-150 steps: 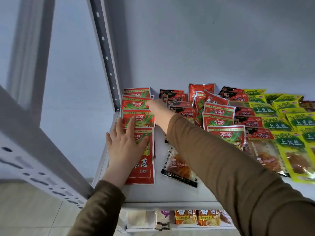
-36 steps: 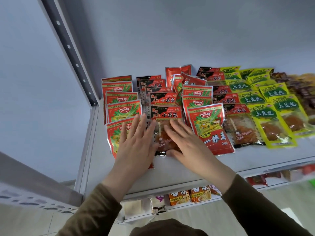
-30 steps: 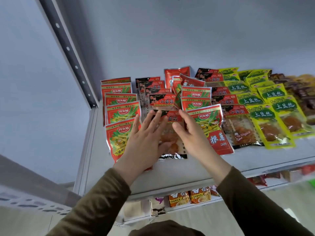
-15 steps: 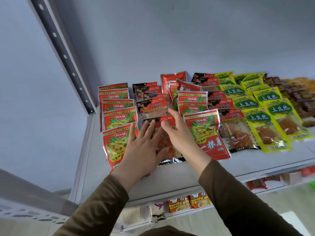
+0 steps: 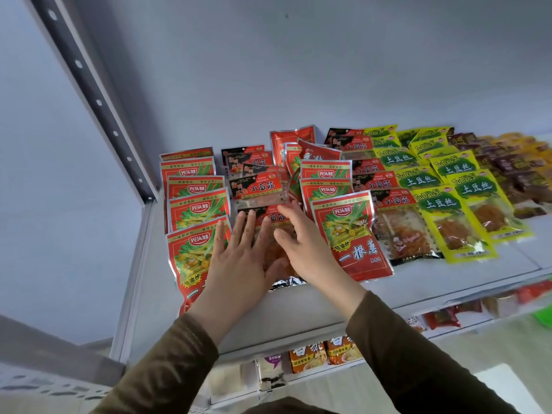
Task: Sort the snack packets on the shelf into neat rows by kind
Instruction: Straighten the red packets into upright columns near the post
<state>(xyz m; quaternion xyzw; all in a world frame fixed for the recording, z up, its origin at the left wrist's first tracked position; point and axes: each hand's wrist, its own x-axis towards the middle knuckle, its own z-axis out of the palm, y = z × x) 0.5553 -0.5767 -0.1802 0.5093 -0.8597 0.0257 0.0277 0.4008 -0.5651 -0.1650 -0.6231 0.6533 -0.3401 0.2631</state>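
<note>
Spread over a white shelf (image 5: 298, 306) in overlapping rows running front to back. Far left, a row of red packets (image 5: 198, 209) with green onion art; just beside it a row of clear-windowed packets with red and black headers (image 5: 257, 186); then a second red onion-art row (image 5: 343, 225), its front packet the largest in view. Behind that row, two plain red packets (image 5: 291, 138) tilted and out of line. Further right, another red-and-black-header row (image 5: 394, 222), then two rows of yellow-green packets (image 5: 448, 222), then dark brown and orange ones (image 5: 513, 162), blurred at the edge.

Left hand (image 5: 239, 264) laid flat, fingers spread, palm down across the front packet of the second row (image 5: 273, 218) and the edge of the red one beside it. Gripping nothing. Right hand (image 5: 307, 246) also open, fingers together, pressed against the same packet's right side, thumb lying over its window. No closed grip on either side.
</note>
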